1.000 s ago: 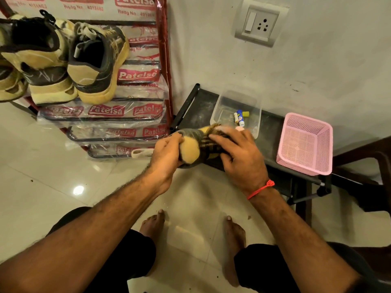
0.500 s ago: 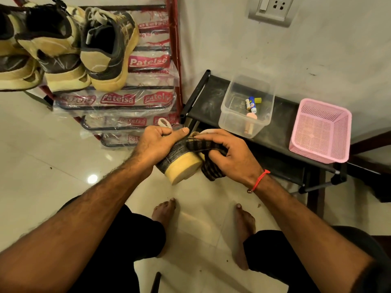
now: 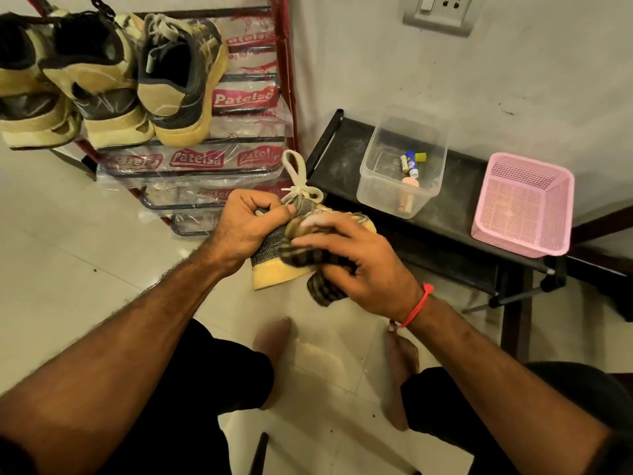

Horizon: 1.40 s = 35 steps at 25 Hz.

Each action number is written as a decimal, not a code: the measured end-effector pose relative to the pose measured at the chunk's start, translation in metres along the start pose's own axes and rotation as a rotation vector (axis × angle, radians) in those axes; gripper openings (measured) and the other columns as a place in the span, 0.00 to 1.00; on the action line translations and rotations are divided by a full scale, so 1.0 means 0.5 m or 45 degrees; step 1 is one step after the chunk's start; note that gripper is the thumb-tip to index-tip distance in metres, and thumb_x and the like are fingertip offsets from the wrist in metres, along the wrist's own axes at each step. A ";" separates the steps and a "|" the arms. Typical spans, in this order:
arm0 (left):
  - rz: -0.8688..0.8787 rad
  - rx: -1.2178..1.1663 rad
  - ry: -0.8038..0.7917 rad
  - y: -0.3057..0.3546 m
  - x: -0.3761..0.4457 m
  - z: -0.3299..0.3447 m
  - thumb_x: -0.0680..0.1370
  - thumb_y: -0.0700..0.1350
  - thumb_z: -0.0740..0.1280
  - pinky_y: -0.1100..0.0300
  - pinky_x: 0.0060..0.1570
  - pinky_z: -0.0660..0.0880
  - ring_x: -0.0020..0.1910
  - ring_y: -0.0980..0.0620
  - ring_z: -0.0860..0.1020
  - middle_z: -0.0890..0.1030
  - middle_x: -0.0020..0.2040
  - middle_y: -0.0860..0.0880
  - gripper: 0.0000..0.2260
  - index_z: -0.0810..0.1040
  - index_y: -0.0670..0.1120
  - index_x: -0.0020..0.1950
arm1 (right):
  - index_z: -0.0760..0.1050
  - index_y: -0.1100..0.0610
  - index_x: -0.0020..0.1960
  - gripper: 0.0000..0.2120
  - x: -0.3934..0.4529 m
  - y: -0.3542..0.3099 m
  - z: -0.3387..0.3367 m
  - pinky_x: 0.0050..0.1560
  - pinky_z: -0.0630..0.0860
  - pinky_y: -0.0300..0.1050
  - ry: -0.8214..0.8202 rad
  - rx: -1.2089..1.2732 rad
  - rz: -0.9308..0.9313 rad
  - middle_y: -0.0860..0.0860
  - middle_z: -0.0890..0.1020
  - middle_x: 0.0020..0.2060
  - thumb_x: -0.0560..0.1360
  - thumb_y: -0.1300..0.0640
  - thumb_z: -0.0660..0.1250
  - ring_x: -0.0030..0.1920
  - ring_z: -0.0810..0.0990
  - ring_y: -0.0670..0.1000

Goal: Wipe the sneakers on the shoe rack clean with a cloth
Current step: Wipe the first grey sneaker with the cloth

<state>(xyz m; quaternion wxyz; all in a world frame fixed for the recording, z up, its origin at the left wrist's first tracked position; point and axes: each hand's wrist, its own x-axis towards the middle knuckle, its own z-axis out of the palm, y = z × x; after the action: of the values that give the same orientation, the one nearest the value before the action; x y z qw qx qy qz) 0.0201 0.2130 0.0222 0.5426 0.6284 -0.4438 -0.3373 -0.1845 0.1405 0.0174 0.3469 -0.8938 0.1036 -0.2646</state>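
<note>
A tan and dark sneaker (image 3: 274, 269) with a yellow sole hangs in the air in front of me, heel toward me. My left hand (image 3: 246, 228) grips it at the collar, by the laces. My right hand (image 3: 356, 262) holds a dark striped cloth (image 3: 322, 286) against the sneaker's right side, and the cloth's end dangles below. Three more tan and dark sneakers (image 3: 174, 80) stand heel-out on the red shoe rack (image 3: 284, 63) at the upper left.
The rack's lower shelves are wrapped in printed plastic. On a low black bench (image 3: 445, 234) to the right sit a clear tub (image 3: 400, 166) with small items and a pink mesh basket (image 3: 520, 204). My bare feet rest on the glossy tile floor below.
The sneaker has turned and dropped a little, heel toward me, with its lace loop now up. My right hand has slid with the cloth along its side.
</note>
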 end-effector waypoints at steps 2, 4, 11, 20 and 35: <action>0.018 -0.031 -0.056 -0.002 0.001 -0.001 0.73 0.46 0.71 0.58 0.30 0.64 0.28 0.48 0.65 0.68 0.27 0.35 0.19 0.73 0.34 0.29 | 0.80 0.64 0.62 0.19 -0.001 0.020 -0.006 0.71 0.70 0.52 -0.011 -0.057 -0.066 0.60 0.77 0.63 0.72 0.70 0.66 0.66 0.75 0.58; 0.032 -0.009 -0.090 -0.003 -0.001 0.001 0.72 0.48 0.71 0.59 0.30 0.62 0.27 0.51 0.65 0.66 0.26 0.37 0.19 0.72 0.35 0.29 | 0.80 0.63 0.61 0.20 0.004 0.063 -0.032 0.69 0.72 0.55 0.132 -0.106 0.191 0.58 0.78 0.61 0.71 0.69 0.65 0.65 0.76 0.53; 0.129 0.012 -0.245 -0.003 -0.005 0.010 0.74 0.45 0.70 0.58 0.28 0.61 0.25 0.54 0.65 0.67 0.24 0.38 0.19 0.73 0.38 0.26 | 0.80 0.62 0.62 0.20 0.010 0.049 -0.035 0.69 0.71 0.48 0.166 -0.121 0.225 0.56 0.79 0.60 0.71 0.68 0.64 0.64 0.76 0.50; 0.240 0.133 -0.321 0.001 -0.011 0.027 0.74 0.44 0.68 0.61 0.28 0.61 0.25 0.56 0.65 0.69 0.24 0.44 0.15 0.74 0.51 0.27 | 0.80 0.61 0.62 0.19 0.014 0.064 -0.051 0.67 0.72 0.51 0.141 -0.195 0.467 0.56 0.80 0.58 0.72 0.67 0.65 0.60 0.77 0.53; 0.631 0.696 -0.653 -0.008 -0.001 0.021 0.75 0.56 0.74 0.54 0.42 0.71 0.34 0.53 0.77 0.82 0.32 0.56 0.15 0.84 0.48 0.35 | 0.62 0.33 0.72 0.29 0.003 0.051 -0.089 0.53 0.79 0.50 -0.808 -0.338 0.497 0.39 0.70 0.51 0.73 0.45 0.65 0.53 0.73 0.45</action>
<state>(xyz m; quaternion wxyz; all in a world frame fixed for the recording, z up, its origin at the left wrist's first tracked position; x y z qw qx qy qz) 0.0114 0.2094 0.0164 0.2936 0.5195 -0.7739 -0.2122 -0.2073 0.0960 0.0284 0.2869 -0.9318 0.1926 0.1114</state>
